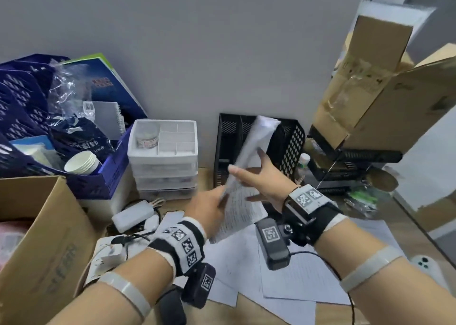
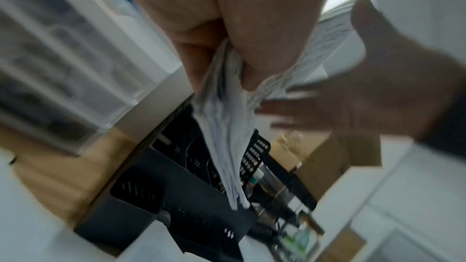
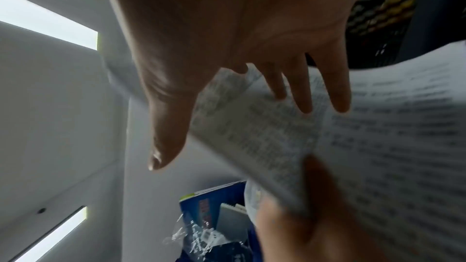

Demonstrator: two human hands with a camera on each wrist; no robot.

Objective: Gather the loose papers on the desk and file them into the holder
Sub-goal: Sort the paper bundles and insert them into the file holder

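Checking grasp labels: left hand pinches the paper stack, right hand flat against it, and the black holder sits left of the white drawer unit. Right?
One thing is off: in the head view the black holder stands right of the white drawer unit, not left. The rest holds: the left hand pinches the paper stack and the right hand lies flat against it.

From my end the sheaf of white printed paper sheets (image 1: pixel 249 152) looks thin, matt and floppy. The black perforated file holder (image 1: pixel 288 139) reads as hard matt plastic or metal, can't tell which. The light wood-grain desk top (image 1: pixel 204 174) looks smooth, and the brown corrugated cardboard box (image 1: pixel 42 238) looks dull and rough.
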